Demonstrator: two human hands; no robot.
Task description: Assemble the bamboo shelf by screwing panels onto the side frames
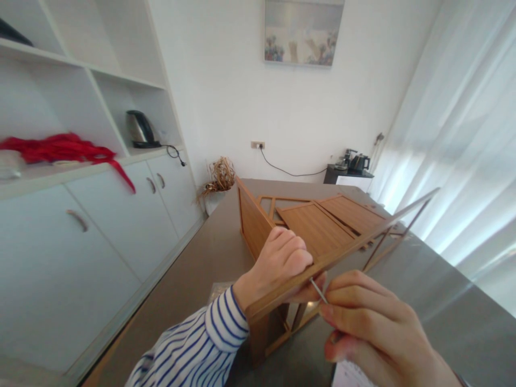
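Note:
My left hand (278,263), in a blue-striped sleeve, is closed around the top edge of a wooden slatted rack (314,231) that stands on the table (201,279). My right hand (371,328) pinches a thin metal tool (318,290), its tip against the rack's near frame bar just below my left fingers. Flat wooden panels (342,212) of the same rack lie behind on the table.
White cabinets (80,236) and shelves run along the left, holding a red cloth (60,148) and a steel kettle (139,129). A dried plant (220,174) sits at the table's far corner. A small black stand with a kettle (355,164) is by the curtain (463,134).

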